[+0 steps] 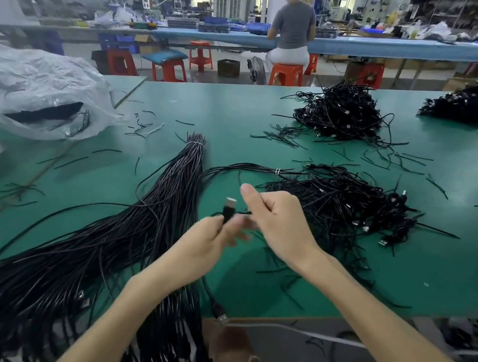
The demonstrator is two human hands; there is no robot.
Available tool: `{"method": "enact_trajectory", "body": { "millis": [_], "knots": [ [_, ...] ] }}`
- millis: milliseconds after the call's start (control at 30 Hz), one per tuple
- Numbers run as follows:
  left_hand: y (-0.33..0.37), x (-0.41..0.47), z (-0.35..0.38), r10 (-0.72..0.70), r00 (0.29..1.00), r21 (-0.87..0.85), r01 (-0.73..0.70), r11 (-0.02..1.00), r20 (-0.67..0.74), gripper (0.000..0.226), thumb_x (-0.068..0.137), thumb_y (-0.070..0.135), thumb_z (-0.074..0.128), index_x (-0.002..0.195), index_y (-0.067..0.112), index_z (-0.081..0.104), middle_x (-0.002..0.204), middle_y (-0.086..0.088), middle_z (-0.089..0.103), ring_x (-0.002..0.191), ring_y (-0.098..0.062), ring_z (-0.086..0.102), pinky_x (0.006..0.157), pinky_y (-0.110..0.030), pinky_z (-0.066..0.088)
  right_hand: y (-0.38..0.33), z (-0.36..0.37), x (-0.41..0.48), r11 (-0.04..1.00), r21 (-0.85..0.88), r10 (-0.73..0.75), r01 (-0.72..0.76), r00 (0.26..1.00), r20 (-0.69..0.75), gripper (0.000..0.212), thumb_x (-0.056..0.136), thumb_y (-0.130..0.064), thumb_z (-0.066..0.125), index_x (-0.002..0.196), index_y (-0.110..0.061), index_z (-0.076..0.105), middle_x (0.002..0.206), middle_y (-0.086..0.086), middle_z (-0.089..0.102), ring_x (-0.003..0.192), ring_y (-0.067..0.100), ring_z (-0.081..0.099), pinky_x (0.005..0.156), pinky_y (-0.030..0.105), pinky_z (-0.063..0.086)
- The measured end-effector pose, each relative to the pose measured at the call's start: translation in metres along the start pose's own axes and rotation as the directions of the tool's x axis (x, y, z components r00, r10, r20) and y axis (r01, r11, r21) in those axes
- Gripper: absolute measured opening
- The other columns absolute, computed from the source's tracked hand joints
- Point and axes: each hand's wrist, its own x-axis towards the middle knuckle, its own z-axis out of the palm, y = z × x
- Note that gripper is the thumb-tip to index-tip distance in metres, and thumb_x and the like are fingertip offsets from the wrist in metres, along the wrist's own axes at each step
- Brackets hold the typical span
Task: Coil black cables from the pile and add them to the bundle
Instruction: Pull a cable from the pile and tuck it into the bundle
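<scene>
Black cable (228, 210) is standing plug-end up in my left hand (209, 237), whose fingers are curling round it just above the green table (433, 267). My right hand (277, 225) is pinching a thin black strand (244, 212) that is running across to the plug, thumb sticking up. Long straight cables are lying in a pile (120, 241) on my left, tied by a white band (195, 143) at the far end. The bundle (344, 203) of coiled ones is lying just beyond my right hand.
</scene>
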Motion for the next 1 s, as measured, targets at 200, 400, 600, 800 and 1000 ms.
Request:
{"method": "enact_trajectory", "body": {
  "millis": [200, 400, 600, 800, 1000],
  "knots": [
    [-0.002, 0.012, 0.004, -0.052, 0.989, -0.782, -0.078, 0.618, -0.140, 0.059, 0.105, 0.049, 0.030, 0.137, 0.009, 0.058, 0.141, -0.006, 0.064, 0.132, -0.017, 0.059, 0.100, -0.023, 0.052, -0.001, 0.010, -0.021, 0.997, 0.024, -0.075, 0.073, 0.993, 0.092, 0.068, 0.108, -0.043, 0.047, 0.053, -0.006, 0.032, 0.049, 0.008, 0.029, 0.047, 0.012, 0.025, 0.052, 0.038, 0.024],
    [0.027, -0.007, -0.023, 0.041, 0.999, -0.981, -0.032, 0.194, -0.024, 0.041, 0.112, 0.034, 0.040, 0.082, 0.022, 0.066, 0.059, 0.012, 0.045, 0.043, -0.004, 0.037, 0.048, -0.019, 0.034, 0.019, 0.000, -0.018, 0.996, -0.073, -0.048, 0.051, 0.998, 0.037, 0.064, 0.108, -0.039, 0.046, 0.052, -0.017, 0.023, 0.047, -0.004, 0.023, 0.046, 0.011, 0.021, 0.049, 0.021, 0.021],
    [0.020, -0.013, -0.014, 0.033, 0.979, -0.186, 0.006, 0.983, 0.203, 0.055, 0.102, 0.059, 0.043, 0.069, 0.023, 0.068, 0.052, 0.005, 0.052, 0.043, -0.010, 0.039, 0.046, -0.017, 0.031, 0.010, -0.019, 0.006, 0.979, -0.189, -0.103, 0.081, 0.989, -0.108, 0.065, 0.108, -0.031, 0.050, 0.051, -0.014, 0.023, 0.045, 0.012, 0.026, 0.045, 0.016, 0.022, 0.050, 0.024, 0.022],
    [-0.002, -0.004, 0.012, 0.053, 0.995, -0.149, -0.040, 0.988, 0.085, 0.048, 0.102, 0.043, 0.036, 0.121, 0.016, 0.071, 0.114, 0.012, 0.077, 0.116, -0.005, 0.068, 0.103, -0.021, 0.049, -0.015, -0.006, -0.004, 0.962, -0.208, -0.197, 0.175, 0.976, -0.093, 0.062, 0.106, -0.033, 0.049, 0.048, -0.025, 0.029, 0.041, -0.008, 0.032, 0.042, 0.016, 0.032, 0.050, 0.030, 0.028],
    [0.007, 0.004, 0.011, -0.025, 0.993, -0.798, -0.075, 0.599, -0.113, 0.059, 0.106, 0.045, 0.031, 0.141, 0.003, 0.054, 0.139, -0.009, 0.065, 0.132, -0.020, 0.060, 0.107, -0.028, 0.049, -0.005, 0.011, -0.031, 0.997, 0.035, -0.067, 0.067, 0.998, -0.020, 0.063, 0.109, -0.040, 0.045, 0.051, -0.018, 0.032, 0.046, -0.003, 0.030, 0.045, 0.012, 0.026, 0.047, 0.032, 0.023]
  ]
}}
